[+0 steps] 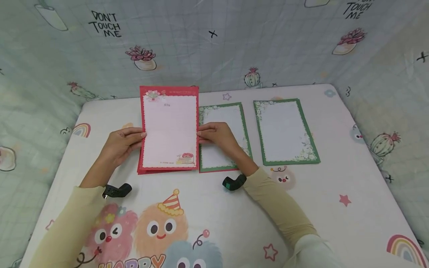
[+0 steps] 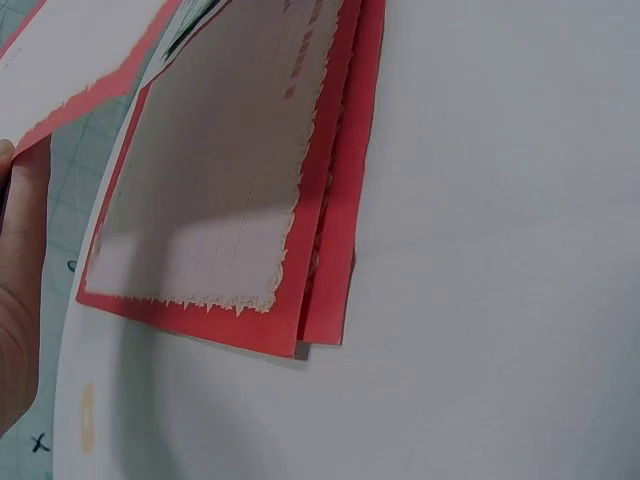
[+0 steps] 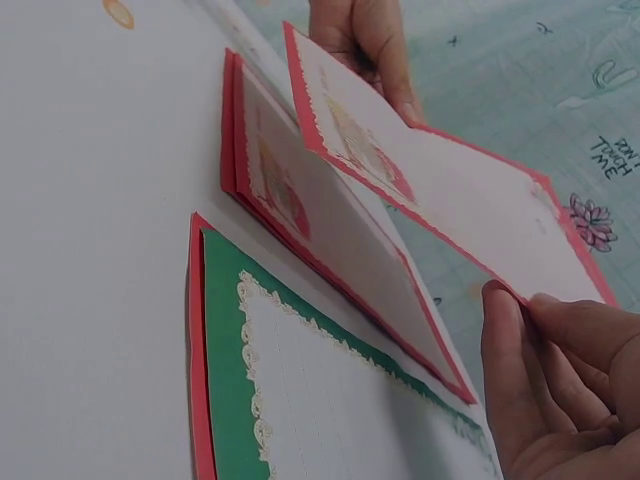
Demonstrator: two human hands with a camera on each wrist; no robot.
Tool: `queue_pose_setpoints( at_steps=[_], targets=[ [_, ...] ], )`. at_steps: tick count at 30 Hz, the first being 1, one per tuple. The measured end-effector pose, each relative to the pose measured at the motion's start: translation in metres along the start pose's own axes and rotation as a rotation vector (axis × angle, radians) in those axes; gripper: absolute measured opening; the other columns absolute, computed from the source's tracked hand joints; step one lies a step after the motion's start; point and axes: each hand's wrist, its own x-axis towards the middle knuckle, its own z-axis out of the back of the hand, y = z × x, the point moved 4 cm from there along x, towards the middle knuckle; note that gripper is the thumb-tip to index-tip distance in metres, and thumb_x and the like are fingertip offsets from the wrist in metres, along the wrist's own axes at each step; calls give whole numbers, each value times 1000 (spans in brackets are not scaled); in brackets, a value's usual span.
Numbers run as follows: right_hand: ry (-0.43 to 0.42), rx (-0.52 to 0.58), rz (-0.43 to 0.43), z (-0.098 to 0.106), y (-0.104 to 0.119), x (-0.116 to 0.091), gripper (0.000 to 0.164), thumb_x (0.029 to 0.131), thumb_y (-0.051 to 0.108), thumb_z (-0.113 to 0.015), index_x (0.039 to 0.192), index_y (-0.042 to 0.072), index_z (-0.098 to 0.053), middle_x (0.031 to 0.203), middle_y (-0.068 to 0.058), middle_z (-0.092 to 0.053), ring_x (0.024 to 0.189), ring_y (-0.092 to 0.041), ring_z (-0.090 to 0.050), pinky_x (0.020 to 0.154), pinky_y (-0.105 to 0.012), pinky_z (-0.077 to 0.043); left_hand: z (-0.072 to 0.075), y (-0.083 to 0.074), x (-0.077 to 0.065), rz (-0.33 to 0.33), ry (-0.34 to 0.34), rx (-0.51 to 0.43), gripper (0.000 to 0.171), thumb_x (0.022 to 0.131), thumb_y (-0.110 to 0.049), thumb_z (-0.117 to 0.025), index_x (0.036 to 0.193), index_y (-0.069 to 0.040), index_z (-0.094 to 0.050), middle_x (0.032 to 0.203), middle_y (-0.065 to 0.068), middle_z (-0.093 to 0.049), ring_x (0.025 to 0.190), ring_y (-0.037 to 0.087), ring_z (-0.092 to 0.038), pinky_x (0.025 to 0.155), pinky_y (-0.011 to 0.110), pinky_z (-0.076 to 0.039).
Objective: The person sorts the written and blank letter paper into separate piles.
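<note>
A red-bordered sheet of decorated paper (image 1: 169,130) is held up above the table, its printed face toward the head camera. My left hand (image 1: 124,143) pinches its left edge and my right hand (image 1: 218,136) pinches its right edge, both about midway along. Below it, in the right wrist view, lies a stack of red-bordered sheets (image 3: 300,215). Just right of that stack is a green-bordered stack (image 1: 221,158), with a red edge showing under it. Part of it is hidden behind the right hand and the raised sheet.
Another green-bordered stack (image 1: 285,130) lies farther right on the table. The white tabletop (image 1: 321,223) is printed with cartoon figures, stars and rainbows. A patterned cloth (image 1: 214,56) hangs behind and at both sides.
</note>
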Motion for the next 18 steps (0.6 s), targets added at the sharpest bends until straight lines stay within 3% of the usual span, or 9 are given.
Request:
queue_pose_setpoints(
  at_steps=[8, 18],
  targets=[
    [-20, 3, -29, -3, -2, 2, 20, 96, 8, -71, 113, -2, -73, 103, -15, -76, 86, -29, -76, 86, -42, -61, 3, 1, 2, 5, 0, -5, 19, 85, -29, -83, 102, -23, -81, 119, 1, -58, 89, 6, -70, 80, 19, -59],
    [-28, 26, -35, -10, 0, 6, 20, 94, 8, -73, 111, -4, -73, 101, -16, -76, 87, -29, -76, 87, -44, -61, 9, -1, 5, 2, -4, -29, 14, 85, -26, -83, 99, -22, -82, 104, -8, -71, 88, 5, -72, 79, 20, -59]
  ],
)
